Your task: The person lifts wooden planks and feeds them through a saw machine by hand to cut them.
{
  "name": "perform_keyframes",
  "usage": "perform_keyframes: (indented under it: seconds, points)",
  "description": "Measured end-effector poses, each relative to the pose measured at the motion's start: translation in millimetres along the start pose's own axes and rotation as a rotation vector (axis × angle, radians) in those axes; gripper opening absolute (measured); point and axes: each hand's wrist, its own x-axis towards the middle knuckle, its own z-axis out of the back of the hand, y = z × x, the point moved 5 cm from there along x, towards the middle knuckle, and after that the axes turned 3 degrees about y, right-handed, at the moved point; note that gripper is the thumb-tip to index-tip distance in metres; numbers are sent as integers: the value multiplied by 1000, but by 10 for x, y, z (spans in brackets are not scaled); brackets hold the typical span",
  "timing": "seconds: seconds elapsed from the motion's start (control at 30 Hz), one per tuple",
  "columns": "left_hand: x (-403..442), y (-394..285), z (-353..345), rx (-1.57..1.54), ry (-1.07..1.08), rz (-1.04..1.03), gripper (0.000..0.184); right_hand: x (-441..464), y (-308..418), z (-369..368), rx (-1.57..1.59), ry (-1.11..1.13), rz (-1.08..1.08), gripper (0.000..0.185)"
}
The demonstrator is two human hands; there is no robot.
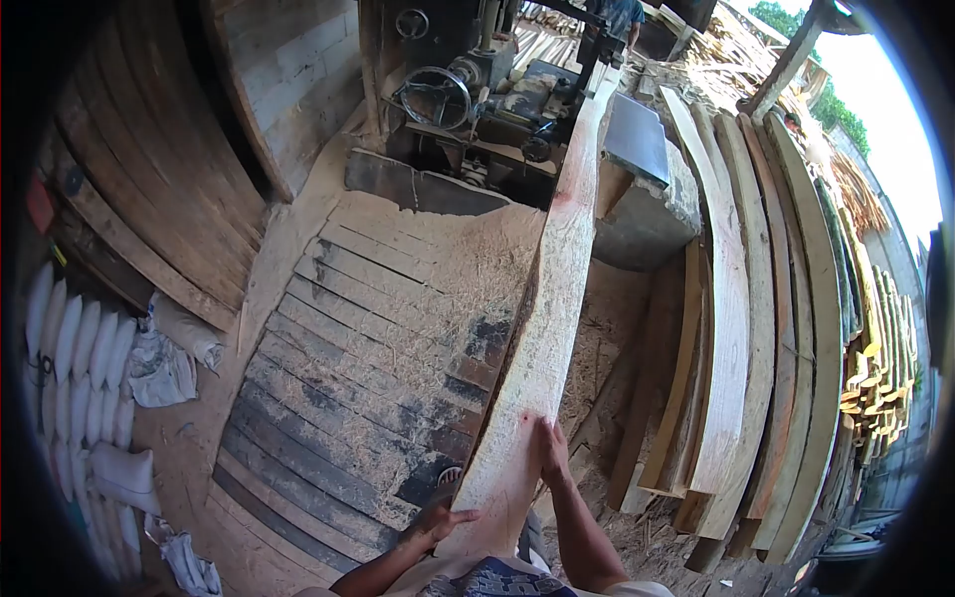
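A long, pale sawn plank [547, 318] with a rough, bark-edged left side stretches from my body away to the sawing machine [527, 99]. Near its close end, my left hand [438, 520] grips the left edge, thumb on top and fingers underneath. Farther up, my right hand [554, 453] holds the right edge, its fingers partly hidden by the wood. The plank's far end reaches the upright part of the machine [600, 45], where the contact is too small to make out. A spoked handwheel [435, 98] sits on the machine's left.
Several long boards [731, 328] lie stacked at the right, beside a block topped with a grey metal plate [637, 137]. Sawdust covers the slatted floor [368, 348]. Filled white sacks [75, 368] are piled at left. Another person [622, 15] stands beyond the machine.
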Motion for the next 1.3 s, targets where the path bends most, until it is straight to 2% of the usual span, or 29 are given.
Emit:
perform_keyframes:
  seconds: [0.1,0.17,0.27,0.37,0.47,0.57,0.63,0.73,0.77,0.8,0.83,0.9,0.93,1.03,1.17,1.23,1.27,1.3]
  points:
    - [601,-356,22,-27,32,118,53,668,342,53,-12,-11,4,55]
    - [970,-873,-11,-109,-4,156,53,1195,640,53,-14,21,19,55]
    - [1768,-1119,80,-164,23,220,54,1880,1007,80,13,60,37,55]
    - [2544,-1810,85,-110,-47,47,58,2753,1624,30,-12,31,111,55]
    - [3165,-2216,106,-123,19,186,61,3369,2046,97,-48,46,98,55]
    - [3776,-2753,167,34,7,54,62,3878,2349,197,-171,106,82,57]
    - [4115,-3338,150,97,-39,-59,63,4007,2522,240,-213,138,83,57]
    - [4726,-3852,157,72,-1,-97,67,4035,2721,325,-270,204,6,56]
    - [5061,-3651,202,-11,29,5,66,4024,2714,415,-255,179,-121,49]
    - [5389,-3455,246,-93,51,109,65,4030,2792,485,-405,186,-97,45]
    - [5574,-3556,242,-128,54,155,66,4021,2882,527,-552,190,-74,41]
    - [6103,-3897,276,-190,56,235,66,4016,3049,544,-448,159,-119,37]
    - [6342,-4179,270,-208,54,118,63,4115,3122,543,-504,204,-149,38]
    - [7038,-4785,225,-341,102,113,61,4525,3420,401,-548,108,-36,37]
    - [8056,-5431,277,-238,101,190,61,5468,3770,374,-484,-127,131,32]
    - [8432,-5916,234,-370,160,269,57,5995,4027,378,-490,-169,241,30]
    - [8591,-6116,195,-542,179,291,60,6251,4173,363,-435,-184,244,30]
    - [8689,-6222,207,-571,146,236,60,6475,4316,357,-381,-201,249,30]
